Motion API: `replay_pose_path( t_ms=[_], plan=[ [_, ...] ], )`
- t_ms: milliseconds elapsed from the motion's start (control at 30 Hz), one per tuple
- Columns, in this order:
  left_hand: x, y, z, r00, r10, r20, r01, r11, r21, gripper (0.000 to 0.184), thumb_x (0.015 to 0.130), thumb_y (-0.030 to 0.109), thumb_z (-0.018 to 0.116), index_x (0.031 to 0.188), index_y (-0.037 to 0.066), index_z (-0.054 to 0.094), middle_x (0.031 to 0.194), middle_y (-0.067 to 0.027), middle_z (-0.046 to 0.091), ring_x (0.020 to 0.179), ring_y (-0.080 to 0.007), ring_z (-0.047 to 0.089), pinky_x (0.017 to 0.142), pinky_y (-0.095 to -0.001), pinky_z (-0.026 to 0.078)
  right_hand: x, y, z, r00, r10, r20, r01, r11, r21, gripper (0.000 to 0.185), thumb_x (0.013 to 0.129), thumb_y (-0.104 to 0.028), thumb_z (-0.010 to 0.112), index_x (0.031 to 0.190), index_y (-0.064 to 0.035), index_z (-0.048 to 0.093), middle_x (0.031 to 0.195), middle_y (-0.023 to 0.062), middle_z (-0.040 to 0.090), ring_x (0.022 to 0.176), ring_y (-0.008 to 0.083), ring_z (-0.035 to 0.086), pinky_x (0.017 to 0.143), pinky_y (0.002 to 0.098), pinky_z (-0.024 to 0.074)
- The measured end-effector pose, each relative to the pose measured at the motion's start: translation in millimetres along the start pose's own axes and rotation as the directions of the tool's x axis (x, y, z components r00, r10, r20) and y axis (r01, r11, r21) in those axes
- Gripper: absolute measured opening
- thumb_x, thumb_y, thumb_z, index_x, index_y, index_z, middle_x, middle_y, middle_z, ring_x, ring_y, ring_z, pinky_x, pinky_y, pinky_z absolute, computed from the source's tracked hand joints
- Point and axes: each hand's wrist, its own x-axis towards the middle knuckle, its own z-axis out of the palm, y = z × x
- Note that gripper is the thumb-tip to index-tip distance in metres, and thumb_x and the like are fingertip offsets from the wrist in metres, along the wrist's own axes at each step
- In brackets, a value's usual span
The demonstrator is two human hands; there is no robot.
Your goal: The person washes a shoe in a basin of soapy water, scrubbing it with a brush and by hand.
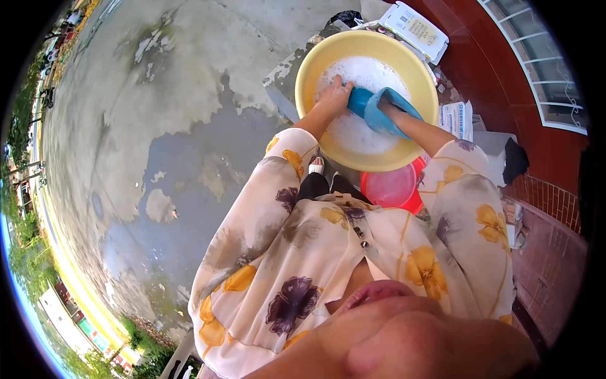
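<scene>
A teal rubber glove (384, 114) with a wide, flared cuff covers my right hand, and my bare wrist enters the cuff. The glove's far part reaches into white suds inside a large yellow basin (413, 60). My fingers inside it are hidden. My left hand (334, 96) is bare, over the suds at the basin's left side. Its visible fingers are stretched and slightly apart, beside the glove's front end and seemingly touching it. Foam (363, 68) covers most of the water, so what lies beneath does not show.
A red tub (392, 187) stands below the basin, near my feet (317, 165). Behind the basin lie a white box (413, 30) and a black bag (346, 19). A printed packet (456, 120) is at right, by the dark red wall (489, 60). Wet concrete (189, 164) stretches left.
</scene>
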Motion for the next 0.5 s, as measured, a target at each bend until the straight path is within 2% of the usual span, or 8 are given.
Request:
replay_pose_path(
  t_ms=[100,167,200,267,367,400,467,500],
  plan=[
    [5,-4,9,0.995,0.057,-0.085,-0.058,0.998,-0.015,0.078,0.064,0.019,0.079,0.132,0.021,0.042,0.128,-0.0186,0.037,0.101,-0.0375,0.059,0.082,-0.0443,0.051,-16,-6,-7,0.999,0.001,-0.047,-0.001,1.000,-0.006,0.034,0.087,-0.023,0.046,0.110,-0.0022,0.061,0.112,0.0218,0.061,0.106,0.0336,0.058,0.092,0.0398,0.0444],
    [-2,1,0,1.000,0.012,-0.016,-0.012,0.999,-0.046,0.082,0.062,0.018,0.081,0.134,0.018,0.041,0.128,-0.0204,0.039,0.103,-0.0392,0.058,0.084,-0.0452,0.050,-35,-12,-20,0.996,-0.048,-0.079,0.033,0.985,-0.170,0.034,0.087,-0.023,0.046,0.110,-0.0022,0.061,0.112,0.0219,0.061,0.106,0.0337,0.058,0.092,0.0398,0.0443],
    [-4,1,0,1.000,0.017,-0.010,-0.018,0.999,-0.037,0.082,0.062,0.018,0.081,0.134,0.018,0.041,0.128,-0.0204,0.039,0.103,-0.0392,0.058,0.084,-0.0452,0.050,-41,-17,-28,0.989,0.145,-0.041,-0.141,0.987,0.073,0.033,0.092,-0.022,0.040,0.101,0.0004,0.063,0.103,0.0220,0.063,0.099,0.0300,0.060,0.090,0.0377,0.0431],
    [-3,2,0,0.999,0.018,-0.031,-0.019,0.999,-0.031,0.080,0.062,0.017,0.080,0.132,0.016,0.042,0.125,-0.0195,0.040,0.101,-0.0389,0.058,0.083,-0.0450,0.050,-50,-9,-28,0.987,0.161,0.002,-0.158,0.973,-0.170,0.032,0.089,-0.020,0.043,0.100,0.0033,0.062,0.102,0.0246,0.062,0.097,0.0314,0.061,0.089,0.0387,0.0434],
    [-6,0,3,0.995,0.059,-0.078,-0.059,0.998,-0.004,0.079,0.063,0.020,0.080,0.131,0.019,0.041,0.125,-0.0190,0.039,0.096,-0.0394,0.060,0.080,-0.0446,0.052,-37,3,-14,0.991,0.136,0.011,-0.132,0.976,-0.174,0.033,0.087,-0.021,0.045,0.100,0.0047,0.061,0.101,0.0261,0.062,0.095,0.0329,0.061,0.088,0.0392,0.0443],
    [-6,-1,4,0.994,0.055,-0.091,-0.055,0.998,0.001,0.079,0.063,0.020,0.080,0.131,0.019,0.041,0.125,-0.0190,0.039,0.096,-0.0394,0.060,0.080,-0.0446,0.052,-35,-1,-9,0.973,0.222,-0.067,-0.225,0.973,-0.048,0.034,0.087,-0.021,0.044,0.101,0.0045,0.062,0.103,0.0263,0.061,0.096,0.0334,0.061,0.088,0.0404,0.0445],
    [-5,-1,4,0.996,0.057,-0.064,-0.060,0.997,-0.042,0.082,0.061,0.020,0.080,0.131,0.018,0.038,0.125,-0.0201,0.039,0.094,-0.0411,0.060,0.080,-0.0452,0.052,-14,-8,-3,0.992,0.119,-0.051,-0.124,0.986,-0.107,0.033,0.086,-0.020,0.047,0.106,0.0002,0.064,0.111,0.0253,0.060,0.107,0.0358,0.057,0.093,0.0418,0.0436],
    [-7,0,2,0.996,0.054,-0.077,-0.057,0.998,-0.034,0.082,0.061,0.020,0.080,0.131,0.018,0.038,0.125,-0.0201,0.039,0.094,-0.0411,0.060,0.080,-0.0452,0.052,-5,-9,1,0.993,0.099,-0.057,-0.104,0.990,-0.092,0.033,0.086,-0.021,0.047,0.106,0.0000,0.064,0.111,0.0251,0.060,0.107,0.0358,0.057,0.093,0.0418,0.0437]
  ],
)
